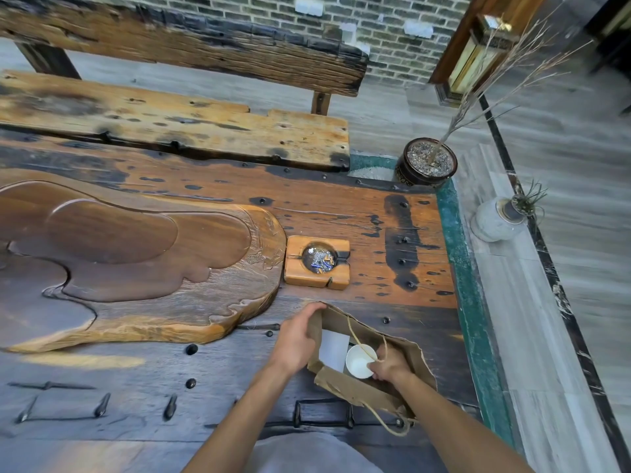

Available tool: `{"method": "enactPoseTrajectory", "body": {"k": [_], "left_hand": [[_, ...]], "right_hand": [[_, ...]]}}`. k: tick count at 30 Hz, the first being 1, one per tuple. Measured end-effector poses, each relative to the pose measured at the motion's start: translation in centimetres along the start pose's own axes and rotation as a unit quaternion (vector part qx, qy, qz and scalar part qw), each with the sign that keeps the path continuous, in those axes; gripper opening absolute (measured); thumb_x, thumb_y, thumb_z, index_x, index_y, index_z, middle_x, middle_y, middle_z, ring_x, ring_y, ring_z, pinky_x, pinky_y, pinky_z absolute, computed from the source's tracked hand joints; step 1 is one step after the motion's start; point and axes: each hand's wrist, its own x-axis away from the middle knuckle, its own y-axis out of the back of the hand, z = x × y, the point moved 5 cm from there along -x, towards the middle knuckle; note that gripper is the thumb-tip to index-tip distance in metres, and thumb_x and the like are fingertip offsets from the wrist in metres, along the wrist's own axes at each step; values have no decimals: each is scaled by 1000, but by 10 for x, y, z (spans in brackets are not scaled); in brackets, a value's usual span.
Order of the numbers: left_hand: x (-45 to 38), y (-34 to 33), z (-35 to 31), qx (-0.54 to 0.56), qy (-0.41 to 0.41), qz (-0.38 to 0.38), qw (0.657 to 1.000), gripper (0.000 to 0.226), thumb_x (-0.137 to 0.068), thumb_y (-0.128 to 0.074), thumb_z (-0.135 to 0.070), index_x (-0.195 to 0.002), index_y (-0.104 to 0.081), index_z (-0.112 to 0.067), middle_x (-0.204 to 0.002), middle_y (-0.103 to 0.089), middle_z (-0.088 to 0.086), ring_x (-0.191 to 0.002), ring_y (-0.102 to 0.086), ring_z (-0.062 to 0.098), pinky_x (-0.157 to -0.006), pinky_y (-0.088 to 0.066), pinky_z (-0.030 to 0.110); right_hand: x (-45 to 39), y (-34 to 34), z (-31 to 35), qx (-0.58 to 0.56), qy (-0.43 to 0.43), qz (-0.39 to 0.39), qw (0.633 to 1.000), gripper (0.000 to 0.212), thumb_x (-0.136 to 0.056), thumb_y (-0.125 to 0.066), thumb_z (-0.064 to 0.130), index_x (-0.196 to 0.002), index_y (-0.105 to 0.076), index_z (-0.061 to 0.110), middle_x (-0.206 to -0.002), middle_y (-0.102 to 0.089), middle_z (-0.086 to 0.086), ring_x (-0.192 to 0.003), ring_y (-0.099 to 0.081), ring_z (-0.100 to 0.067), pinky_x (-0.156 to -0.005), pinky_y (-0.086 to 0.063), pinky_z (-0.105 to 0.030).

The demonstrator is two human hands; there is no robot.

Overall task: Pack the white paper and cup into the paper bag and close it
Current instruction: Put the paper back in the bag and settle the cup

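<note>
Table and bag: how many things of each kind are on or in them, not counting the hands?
Paper bags: 1
White cups: 1, inside the bag
White papers: 1, inside the bag
Wooden ashtrays: 1
Carved wooden trays: 1
Total: 5

Paper bag (pixel 392 390): plain brown kraft, tan rope handles.
White paper (pixel 333 349): plain white, inside the bag between the hands.
Cup (pixel 358 362): white inside and out, at the right hand's fingertips.
Table (pixel 375 213): orange-brown wood, black blotches and dark studs, green right edge.
Carved tray (pixel 136 261): dark reddish brown, left of the left hand.
Ashtray (pixel 293 268): light honey wood, beyond the hands.
</note>
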Motion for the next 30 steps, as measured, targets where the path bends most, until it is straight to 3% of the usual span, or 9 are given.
{"method": "enactPoseTrajectory", "body": {"k": [4, 6, 8, 11, 14, 17, 20, 26, 30], "left_hand": [[-1, -2, 0, -3, 0, 3, 1000, 78, -79, -34, 23, -135, -52, -28, -120, -62, 13, -81, -57, 18, -51, -47, 9], [-2, -1, 1, -1, -4, 0, 1000, 78, -78, -35, 23, -135, -52, -27, -121, -62, 11, -84, -56, 15, -52, -44, 5], [-3, -1, 2, 1, -6, -2, 1000, 77, -78, -35, 23, -135, -53, -26, -120, -62, 8, -88, -57, 16, -54, -45, 4], [-5, -2, 4, 2, -8, 1, 1000, 78, -77, -35, 23, -135, -53, -25, -117, -63, 9, -84, -56, 16, -51, -44, 5], [-6, -3, 6, -1, -10, 2, 1000, 77, -77, -35, 23, -135, -53, -24, -108, -62, 10, -78, -52, 15, -47, -42, 4], [-8, -3, 10, -9, -10, 0, 1000, 77, -76, -35, 23, -135, -54, -24, -108, -63, 10, -74, -51, 16, -47, -40, 3], [-9, -5, 13, -8, -5, 1, 1000, 78, -77, -37, 22, -134, -54, -28, -115, -63, 9, -83, -57, 19, -50, -41, 4], [-11, -8, 20, -3, -5, -2, 1000, 78, -77, -40, 23, -134, -53, -29, -120, -63, 6, -84, -61, 14, -53, -44, 6], [-11, -10, 24, -3, -8, 1, 1000, 80, -76, -40, 23, -133, -53, -31, -114, -65, 7, -74, -61, 11, -50, -44, 10]], "right_hand": [[-11, -3, -7, -4, -21, -36, 999, 27, -85, -60, 7, -70, -45, 23, -94, -65, -13, -81, -54, -18, -82, -51, -32], [-14, -1, -7, -26, -39, -54, 997, 7, -91, -55, 10, -86, -59, 13, -107, -70, -19, -80, -54, -18, -82, -48, -31], [-20, -2, -11, -53, -52, -63, 995, 23, -93, -51, 10, -110, -64, 0, -105, -68, -19, -67, -52, -20, -81, -50, -33], [-11, 1, -5, -6, -56, -40, 998, 4, -88, -61, 11, -87, -59, 7, -104, -71, -22, -55, -44, -17, -68, -51, -29], [-6, 0, -2, 35, -51, -11, 998, 28, -83, -68, 9, -67, -46, 15, -92, -73, -21, -69, -62, -24, -72, -56, -29], [7, 6, 3, 25, -37, 5, 999, 21, -88, -69, 16, -83, -50, 9, -83, -61, -14, -53, -58, -24, -43, -55, -29], [19, 12, 10, -5, -35, 5, 999, 31, -89, -71, 26, -100, -47, 9, -98, -56, -13, -69, -58, -27, -27, -39, -20], [35, 19, 19, 52, -31, 48, 997, 64, -83, -67, 54, -130, -54, 12, -117, -60, -6, -88, -63, -24, -53, -53, -27], [47, 31, 25, 106, -4, 48, 993, 76, -82, -59, 65, -137, -52, 13, -142, -55, -6, -120, -60, -24, -90, -48, -31]]}}
